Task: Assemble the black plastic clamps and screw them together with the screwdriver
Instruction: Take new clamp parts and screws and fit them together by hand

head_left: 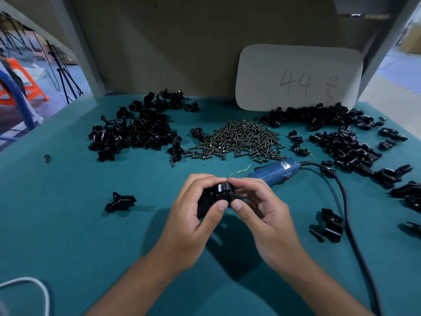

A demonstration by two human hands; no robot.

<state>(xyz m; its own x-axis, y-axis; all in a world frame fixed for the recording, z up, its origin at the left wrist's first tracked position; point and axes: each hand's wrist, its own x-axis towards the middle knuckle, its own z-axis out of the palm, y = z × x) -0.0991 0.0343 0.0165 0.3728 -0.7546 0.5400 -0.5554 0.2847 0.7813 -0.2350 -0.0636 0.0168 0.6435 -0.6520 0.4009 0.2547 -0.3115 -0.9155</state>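
Teal felt-like cloth [68,224] covers the bench, with heaps of glossy black plastic clamp pieces [134,131] flanking a mound of small dark metal screws [239,140]. Above the cloth, left hand [193,215] and right hand [266,215] both curl their fingers round one angular black plastic clamp [219,193]; the blue cylindrical electric screwdriver [273,171] lies just behind them.

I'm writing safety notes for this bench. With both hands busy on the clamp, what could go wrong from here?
The black clamp, pinched only by fingertips of the left hand and right hand, could slip. The screwdriver's cord loops beside the right hand and might snag.
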